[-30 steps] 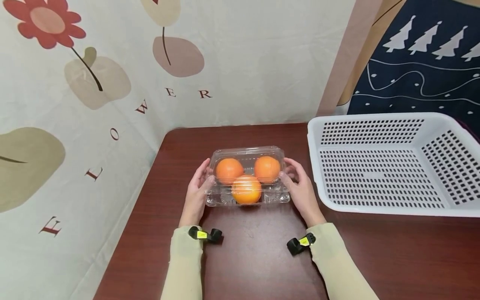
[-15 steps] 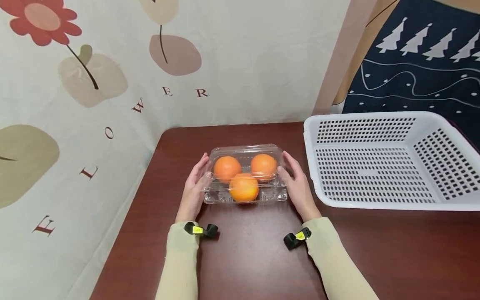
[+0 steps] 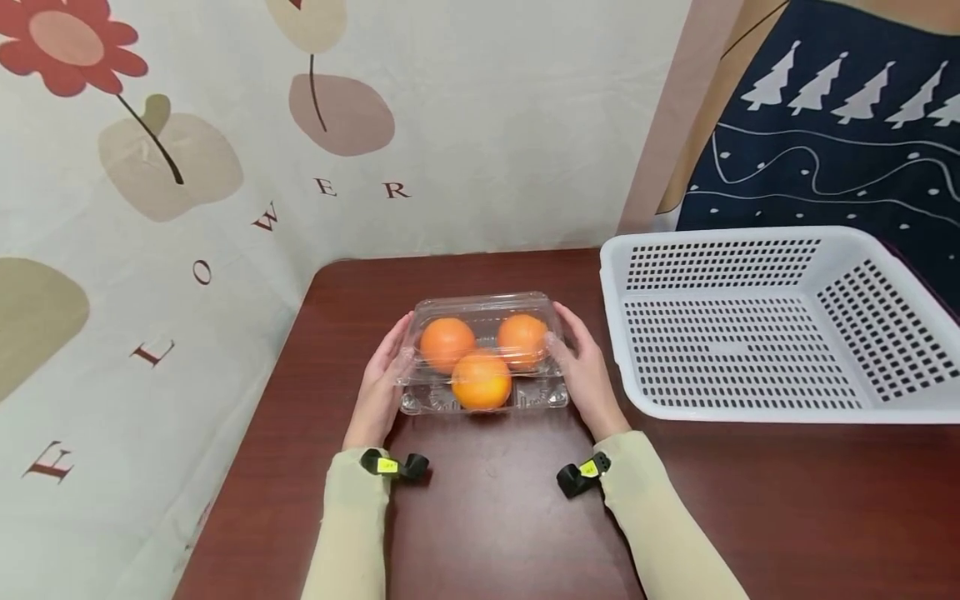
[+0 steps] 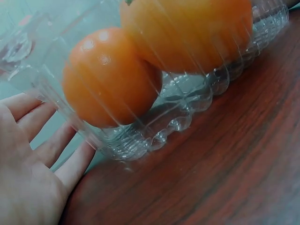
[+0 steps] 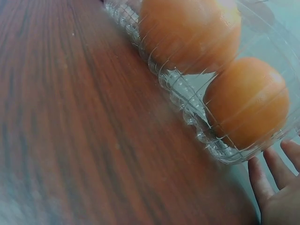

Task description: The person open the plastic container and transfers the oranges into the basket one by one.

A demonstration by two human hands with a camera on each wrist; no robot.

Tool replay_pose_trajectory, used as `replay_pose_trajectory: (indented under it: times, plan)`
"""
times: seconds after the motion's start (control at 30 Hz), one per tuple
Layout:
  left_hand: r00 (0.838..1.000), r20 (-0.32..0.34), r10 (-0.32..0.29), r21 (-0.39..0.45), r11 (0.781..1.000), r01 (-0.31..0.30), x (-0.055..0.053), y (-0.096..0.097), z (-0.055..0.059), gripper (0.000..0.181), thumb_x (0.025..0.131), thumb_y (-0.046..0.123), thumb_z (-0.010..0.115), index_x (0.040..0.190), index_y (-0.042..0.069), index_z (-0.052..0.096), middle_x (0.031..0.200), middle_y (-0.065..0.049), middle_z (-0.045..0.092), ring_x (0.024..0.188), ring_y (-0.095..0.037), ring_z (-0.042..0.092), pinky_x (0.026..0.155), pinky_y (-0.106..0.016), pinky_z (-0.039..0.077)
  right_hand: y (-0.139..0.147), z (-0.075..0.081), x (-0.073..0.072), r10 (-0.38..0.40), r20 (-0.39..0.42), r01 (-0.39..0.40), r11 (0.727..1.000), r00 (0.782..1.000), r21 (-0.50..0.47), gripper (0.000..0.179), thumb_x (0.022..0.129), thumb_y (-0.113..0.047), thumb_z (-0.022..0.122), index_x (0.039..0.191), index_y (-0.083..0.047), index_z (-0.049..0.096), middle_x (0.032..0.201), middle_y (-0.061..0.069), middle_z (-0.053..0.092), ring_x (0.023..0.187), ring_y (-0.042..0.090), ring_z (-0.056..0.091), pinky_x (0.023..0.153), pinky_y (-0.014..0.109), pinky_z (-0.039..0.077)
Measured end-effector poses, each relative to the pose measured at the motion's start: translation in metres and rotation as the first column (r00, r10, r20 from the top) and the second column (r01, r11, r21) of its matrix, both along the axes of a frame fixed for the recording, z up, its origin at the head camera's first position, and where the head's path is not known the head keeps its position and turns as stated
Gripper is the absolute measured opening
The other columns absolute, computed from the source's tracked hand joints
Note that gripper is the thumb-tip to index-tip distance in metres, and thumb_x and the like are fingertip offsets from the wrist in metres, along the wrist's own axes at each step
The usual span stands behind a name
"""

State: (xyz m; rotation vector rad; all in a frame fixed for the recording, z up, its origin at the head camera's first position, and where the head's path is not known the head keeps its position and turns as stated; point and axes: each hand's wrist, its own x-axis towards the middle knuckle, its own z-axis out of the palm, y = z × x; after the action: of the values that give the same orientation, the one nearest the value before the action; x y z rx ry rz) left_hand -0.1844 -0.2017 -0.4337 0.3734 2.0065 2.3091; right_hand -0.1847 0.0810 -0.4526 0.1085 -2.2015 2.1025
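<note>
A clear plastic clamshell container (image 3: 486, 308) sits on the dark red wooden table. Inside lie three oranges: one in front (image 3: 481, 381), one back left (image 3: 447, 344) and one back right (image 3: 522, 340). My left hand (image 3: 379, 387) touches the container's left side, thumb toward its front corner; in the left wrist view its fingers (image 4: 55, 146) lie straight and spread along the plastic. On the opposite side my right hand (image 3: 587, 379) does the same, with straight fingers (image 5: 258, 180) in the right wrist view. The lid covers the oranges; whether its front edge is latched I cannot tell.
A white perforated basket (image 3: 750, 412) stands to the right of the hands, close to the container. Behind the table (image 3: 487, 508) hangs a pale cloth (image 3: 510, 125) with flower prints. A dark blue cloth (image 3: 817, 158) with trees hangs behind the basket.
The head view has shifted, so everything lies a little farther left in it. Both hands stay at the container's sides, and the oranges keep their places inside.
</note>
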Motion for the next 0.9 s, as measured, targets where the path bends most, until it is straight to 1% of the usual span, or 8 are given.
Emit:
replay_pose_trajectory:
  times: [0.03,0.1,0.2,0.3,0.43,0.6,0.77,0.9]
  plan:
    - [1.0,0.008,-0.001,-0.01,1.0,0.001,-0.0001,-0.0006,0.001,0.051,0.093,0.014,0.044,0.141,0.015,0.027,0.145,0.0,0.024,0.131,-0.022,0.024,0.105,-0.039,0.022,-0.0004,-0.003,-0.0008,0.0,-0.001,0.0,1.0,1.0,-0.002,0.052,0.087,-0.036,0.054,0.135,-0.031,0.036,0.139,-0.009,0.033,0.118,0.017,0.044,0.095,0.039,0.036]
    - [1.0,0.026,0.001,-0.029,1.0,0.0,-0.0007,-0.0022,0.0016,0.051,0.093,0.016,0.045,0.141,0.017,0.028,0.145,0.001,0.025,0.13,-0.02,0.026,0.104,-0.035,0.024,-0.0011,-0.0036,0.0002,0.003,-0.002,-0.003,1.0,1.0,-0.007,0.052,0.087,-0.034,0.054,0.136,-0.031,0.035,0.139,-0.008,0.033,0.115,0.019,0.047,0.094,0.039,0.037]
    - [0.999,0.044,0.004,-0.034,0.999,-0.003,-0.002,-0.0038,0.0009,0.051,0.092,0.019,0.047,0.14,0.019,0.029,0.144,0.002,0.026,0.129,-0.017,0.028,0.104,-0.035,0.024,-0.0012,-0.0051,0.001,0.003,-0.018,-0.003,1.0,1.0,0.006,0.053,0.088,-0.031,0.055,0.137,-0.03,0.034,0.14,-0.008,0.032,0.12,0.017,0.042,0.096,0.039,0.036]
    - [0.999,0.047,0.011,-0.052,0.999,-0.009,-0.0024,-0.0041,0.0003,0.051,0.092,0.022,0.049,0.14,0.02,0.03,0.144,0.004,0.027,0.129,-0.016,0.029,0.104,-0.035,0.024,-0.001,-0.0062,0.0011,0.01,-0.035,-0.01,1.0,0.999,0.02,0.055,0.088,-0.031,0.054,0.138,-0.027,0.032,0.14,-0.009,0.032,0.126,0.012,0.032,0.1,0.038,0.031]
    - [1.0,0.028,0.007,-0.06,0.998,-0.006,-0.0035,-0.0047,-0.0008,0.052,0.092,0.021,0.048,0.14,0.021,0.03,0.144,0.004,0.026,0.129,-0.018,0.028,0.103,-0.034,0.025,-0.0008,-0.0053,0.0004,0.026,-0.038,-0.025,0.999,0.999,0.029,0.057,0.088,-0.032,0.054,0.14,-0.026,0.03,0.14,-0.012,0.031,0.128,0.007,0.027,0.103,0.036,0.026]
    - [1.0,0.01,-0.004,-0.053,0.999,0.005,-0.0034,-0.0007,0.0039,0.05,0.093,0.017,0.044,0.141,0.019,0.029,0.145,0.004,0.025,0.13,-0.018,0.027,0.104,-0.035,0.024,0.0014,-0.0023,-0.0005,0.024,-0.019,-0.023,0.999,1.0,0.031,0.055,0.089,-0.037,0.051,0.139,-0.03,0.03,0.14,-0.015,0.03,0.129,0.005,0.024,0.105,0.037,0.022]
    - [1.0,0.003,-0.008,-0.041,0.999,0.008,-0.0001,0.0,0.008,0.048,0.095,0.013,0.038,0.142,0.016,0.025,0.145,0.002,0.023,0.131,-0.018,0.023,0.105,-0.04,0.021,0.0023,0.001,0.0012,0.027,0.01,-0.027,1.0,1.0,0.011,0.049,0.091,-0.04,0.044,0.138,-0.034,0.029,0.141,-0.015,0.028,0.129,0.007,0.023,0.105,0.04,0.018]
    - [1.0,0.019,0.006,-0.038,0.999,-0.005,0.0013,-0.0013,0.0083,0.048,0.095,0.016,0.039,0.141,0.018,0.027,0.145,0.004,0.023,0.131,-0.019,0.024,0.105,-0.042,0.021,0.0013,0.0014,0.0018,0.034,0.013,-0.034,0.999,0.999,0.003,0.046,0.092,-0.042,0.042,0.136,-0.039,0.03,0.141,-0.016,0.027,0.13,0.006,0.022,0.106,0.039,0.018]
